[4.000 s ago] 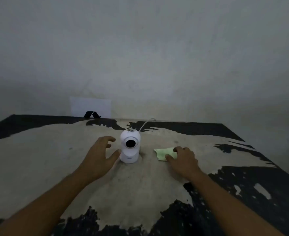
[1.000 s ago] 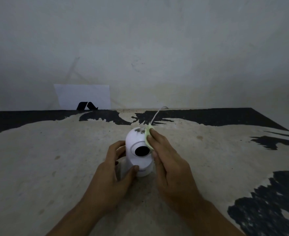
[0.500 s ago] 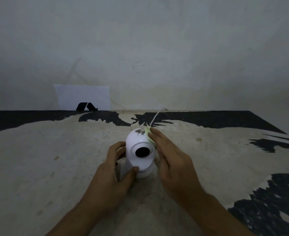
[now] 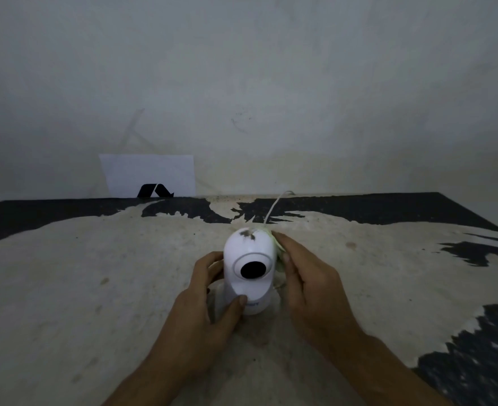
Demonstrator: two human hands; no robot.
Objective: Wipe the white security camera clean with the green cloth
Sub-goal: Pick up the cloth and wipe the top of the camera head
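Fingers point(image 4: 212, 263) of the left hand point(image 4: 203, 315) are wrapped round the lower body of the white security camera point(image 4: 249, 269), with the thumb pressed on its near face just above the base. On the right, the right hand point(image 4: 309, 291) is curled against the camera's side, and the green cloth point(image 4: 277, 250) is pinched between those fingers and the housing; only a thin pale edge of it can be seen. The camera stands near the middle of the worn table point(image 4: 66, 288), its dark lens turned toward the near edge.

A dark smudge point(image 4: 247, 234) is seen on the crown, left of the cloth, so it is judged not yet wiped. If the cloth is dragged over it, the dirt may be smeared toward the lens. Beyond the camera, a white cable point(image 4: 274, 208) runs to the far edge; were the body twisted or lifted hard, the cable could be strained or the camera tipped. At the far left, a white card point(image 4: 148, 172) leans on the wall.
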